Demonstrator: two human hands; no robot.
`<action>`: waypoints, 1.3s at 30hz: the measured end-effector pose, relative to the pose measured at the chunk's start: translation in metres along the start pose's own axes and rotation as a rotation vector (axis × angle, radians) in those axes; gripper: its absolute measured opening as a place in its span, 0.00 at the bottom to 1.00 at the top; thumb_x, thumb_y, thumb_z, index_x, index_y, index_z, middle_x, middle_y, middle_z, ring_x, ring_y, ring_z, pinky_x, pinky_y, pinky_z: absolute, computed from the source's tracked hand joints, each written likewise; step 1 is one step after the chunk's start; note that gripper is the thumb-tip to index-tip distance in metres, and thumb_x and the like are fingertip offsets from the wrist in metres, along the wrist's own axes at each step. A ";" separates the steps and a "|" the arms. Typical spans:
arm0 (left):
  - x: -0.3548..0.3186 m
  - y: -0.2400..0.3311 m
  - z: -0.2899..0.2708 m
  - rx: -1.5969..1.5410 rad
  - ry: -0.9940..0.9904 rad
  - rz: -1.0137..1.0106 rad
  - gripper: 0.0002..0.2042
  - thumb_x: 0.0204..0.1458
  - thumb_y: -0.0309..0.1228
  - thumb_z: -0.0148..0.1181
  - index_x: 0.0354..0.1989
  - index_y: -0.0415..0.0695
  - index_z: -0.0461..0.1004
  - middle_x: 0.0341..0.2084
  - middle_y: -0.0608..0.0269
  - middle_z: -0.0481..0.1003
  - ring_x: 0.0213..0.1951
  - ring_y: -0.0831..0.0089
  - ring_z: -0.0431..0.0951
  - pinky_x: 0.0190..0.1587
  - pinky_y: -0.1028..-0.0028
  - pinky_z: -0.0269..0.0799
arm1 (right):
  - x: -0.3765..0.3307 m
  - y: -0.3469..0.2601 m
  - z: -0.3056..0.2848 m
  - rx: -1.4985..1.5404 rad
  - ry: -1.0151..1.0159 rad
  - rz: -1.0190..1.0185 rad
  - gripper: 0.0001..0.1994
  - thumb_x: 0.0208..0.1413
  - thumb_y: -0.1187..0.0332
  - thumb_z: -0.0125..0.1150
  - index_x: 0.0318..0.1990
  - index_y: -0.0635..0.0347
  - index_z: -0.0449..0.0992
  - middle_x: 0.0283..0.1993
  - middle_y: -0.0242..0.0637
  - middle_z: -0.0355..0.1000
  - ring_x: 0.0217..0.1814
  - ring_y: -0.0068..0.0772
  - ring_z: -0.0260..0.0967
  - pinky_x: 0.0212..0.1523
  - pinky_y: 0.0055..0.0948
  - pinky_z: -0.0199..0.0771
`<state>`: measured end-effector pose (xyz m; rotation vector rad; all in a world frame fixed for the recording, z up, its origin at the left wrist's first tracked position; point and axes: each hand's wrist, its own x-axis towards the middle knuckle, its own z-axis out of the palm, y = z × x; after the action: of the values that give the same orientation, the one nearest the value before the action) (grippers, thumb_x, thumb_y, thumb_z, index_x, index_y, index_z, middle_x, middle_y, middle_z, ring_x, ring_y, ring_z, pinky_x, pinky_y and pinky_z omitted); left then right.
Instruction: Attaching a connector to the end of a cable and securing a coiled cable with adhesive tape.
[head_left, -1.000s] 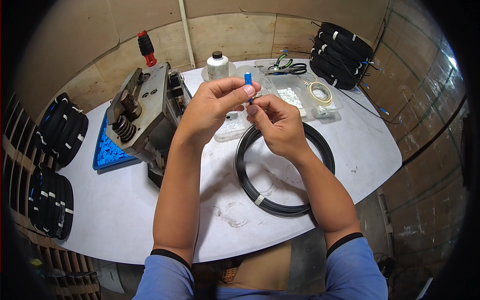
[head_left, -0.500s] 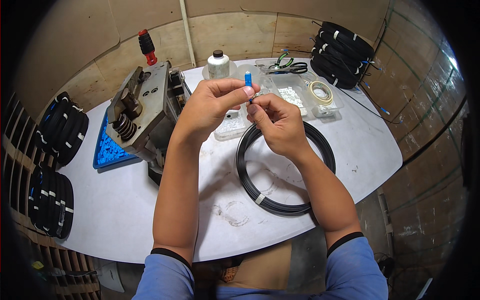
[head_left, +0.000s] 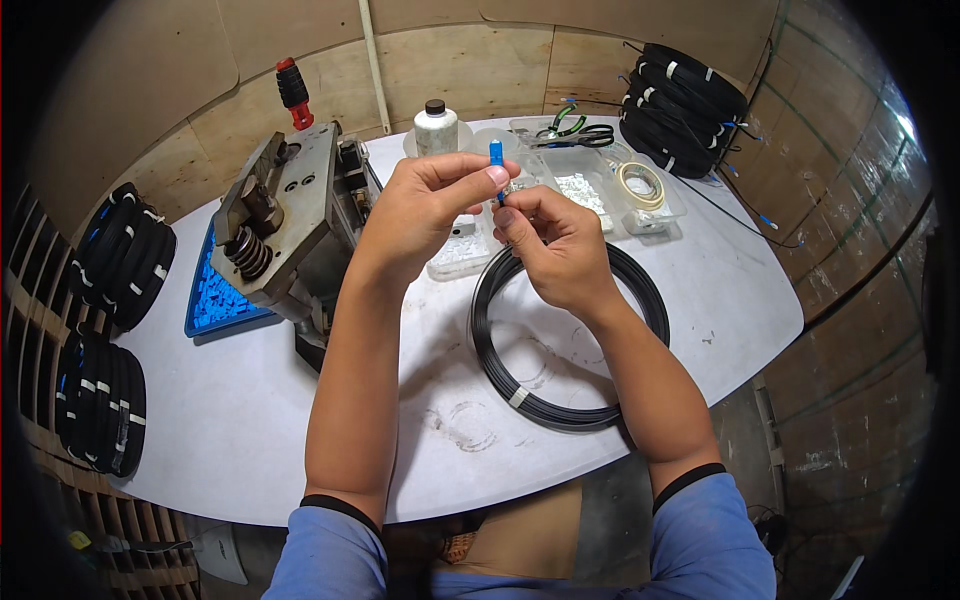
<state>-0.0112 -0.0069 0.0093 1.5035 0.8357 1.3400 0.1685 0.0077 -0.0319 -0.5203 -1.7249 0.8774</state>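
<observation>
My left hand [head_left: 425, 205] pinches a small blue connector [head_left: 496, 155] between thumb and forefinger, held upright above the white table [head_left: 260, 420]. My right hand [head_left: 555, 245] meets it from below, fingertips closed on the thin cable end under the connector. A black cable coil [head_left: 570, 340] with a white tie lies flat on the table under my right wrist.
A grey metal press tool [head_left: 285, 220] with a red handle stands at the left, beside a blue tray of blue connectors [head_left: 215, 300]. Clear plastic trays [head_left: 590, 190], a tape roll [head_left: 640, 185], a white bottle [head_left: 435, 128] and pliers lie behind. Bundled black coils [head_left: 690, 105] sit at the back right and left edge.
</observation>
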 end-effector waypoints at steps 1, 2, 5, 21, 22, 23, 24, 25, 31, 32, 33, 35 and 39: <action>0.000 0.000 0.000 0.016 0.015 0.016 0.16 0.57 0.37 0.66 0.46 0.37 0.82 0.37 0.61 0.82 0.40 0.78 0.77 0.42 0.77 0.70 | 0.000 0.000 0.000 -0.002 -0.001 0.006 0.04 0.62 0.72 0.62 0.40 0.64 0.80 0.35 0.34 0.81 0.34 0.17 0.76 0.32 0.21 0.75; 0.000 -0.001 0.000 0.015 0.015 0.015 0.16 0.57 0.37 0.66 0.46 0.37 0.82 0.37 0.61 0.82 0.40 0.78 0.77 0.42 0.77 0.70 | 0.000 0.000 0.000 -0.003 -0.001 0.007 0.04 0.62 0.72 0.62 0.40 0.64 0.80 0.35 0.34 0.81 0.34 0.17 0.76 0.32 0.21 0.75; 0.000 -0.001 0.000 -0.023 -0.001 -0.025 0.13 0.59 0.33 0.64 0.46 0.37 0.82 0.37 0.64 0.81 0.41 0.79 0.78 0.43 0.77 0.71 | 0.000 -0.001 0.001 0.002 0.007 0.008 0.04 0.62 0.72 0.62 0.40 0.63 0.80 0.35 0.34 0.81 0.33 0.17 0.75 0.32 0.21 0.75; -0.001 0.001 0.000 -0.027 -0.009 0.006 0.13 0.58 0.34 0.65 0.46 0.37 0.82 0.37 0.64 0.81 0.40 0.79 0.77 0.43 0.77 0.70 | 0.000 0.005 0.001 -0.006 0.029 -0.026 0.05 0.61 0.70 0.64 0.39 0.63 0.81 0.31 0.31 0.78 0.29 0.14 0.71 0.30 0.20 0.72; -0.001 0.001 0.000 -0.022 -0.004 0.014 0.15 0.58 0.35 0.65 0.46 0.36 0.82 0.37 0.62 0.81 0.41 0.77 0.77 0.45 0.75 0.71 | 0.000 0.005 0.001 -0.005 0.026 -0.025 0.05 0.61 0.70 0.64 0.39 0.63 0.81 0.31 0.31 0.79 0.29 0.15 0.71 0.30 0.20 0.72; 0.000 0.001 0.000 -0.023 -0.005 0.015 0.15 0.58 0.35 0.65 0.46 0.36 0.82 0.37 0.62 0.81 0.41 0.77 0.77 0.45 0.75 0.71 | 0.000 0.005 0.001 -0.007 0.027 -0.025 0.05 0.61 0.70 0.64 0.39 0.63 0.81 0.31 0.31 0.79 0.29 0.15 0.71 0.30 0.20 0.72; 0.000 0.001 0.001 -0.029 0.015 0.015 0.15 0.58 0.36 0.65 0.46 0.37 0.82 0.37 0.62 0.81 0.41 0.77 0.77 0.44 0.75 0.71 | 0.000 0.005 0.000 -0.017 0.026 -0.016 0.06 0.61 0.70 0.64 0.39 0.63 0.81 0.31 0.31 0.79 0.29 0.15 0.71 0.30 0.20 0.72; -0.001 0.002 0.002 -0.035 0.035 0.015 0.15 0.58 0.36 0.65 0.46 0.38 0.82 0.36 0.63 0.81 0.41 0.78 0.77 0.44 0.74 0.70 | 0.000 0.005 0.000 -0.026 0.026 -0.007 0.06 0.61 0.70 0.65 0.39 0.63 0.81 0.31 0.31 0.79 0.29 0.15 0.71 0.30 0.20 0.72; -0.002 0.002 -0.001 -0.011 -0.001 -0.014 0.12 0.59 0.33 0.63 0.46 0.40 0.81 0.38 0.67 0.81 0.40 0.81 0.77 0.44 0.78 0.70 | 0.000 0.007 0.000 -0.031 0.029 -0.038 0.06 0.60 0.70 0.65 0.39 0.64 0.81 0.30 0.32 0.78 0.28 0.15 0.71 0.30 0.20 0.73; -0.002 0.002 -0.001 -0.011 -0.001 -0.015 0.12 0.59 0.33 0.63 0.46 0.40 0.81 0.38 0.67 0.81 0.40 0.81 0.77 0.44 0.78 0.70 | 0.000 0.006 0.000 -0.031 0.029 -0.036 0.06 0.60 0.70 0.65 0.39 0.64 0.81 0.30 0.32 0.78 0.28 0.15 0.71 0.30 0.20 0.73; -0.002 0.002 -0.001 -0.012 -0.001 -0.012 0.11 0.60 0.33 0.63 0.46 0.40 0.81 0.38 0.68 0.80 0.40 0.81 0.77 0.44 0.78 0.70 | 0.000 0.006 -0.001 -0.042 0.026 -0.026 0.06 0.61 0.70 0.64 0.40 0.64 0.81 0.30 0.32 0.78 0.29 0.16 0.71 0.31 0.21 0.73; -0.001 0.002 -0.001 -0.014 0.000 -0.010 0.11 0.60 0.33 0.63 0.45 0.41 0.81 0.37 0.68 0.80 0.40 0.82 0.77 0.44 0.78 0.70 | 0.000 0.004 -0.001 -0.052 0.022 -0.014 0.06 0.62 0.70 0.63 0.40 0.64 0.80 0.30 0.32 0.78 0.30 0.17 0.72 0.31 0.21 0.73; 0.000 0.000 -0.002 -0.019 -0.015 0.018 0.10 0.60 0.34 0.62 0.45 0.41 0.80 0.37 0.69 0.79 0.40 0.81 0.77 0.45 0.77 0.71 | 0.001 0.000 -0.001 -0.025 0.008 0.013 0.07 0.65 0.70 0.59 0.42 0.65 0.79 0.30 0.33 0.78 0.32 0.18 0.73 0.34 0.22 0.74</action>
<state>-0.0137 -0.0068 0.0088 1.5072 0.7996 1.3452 0.1690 0.0083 -0.0315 -0.5513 -1.7291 0.8630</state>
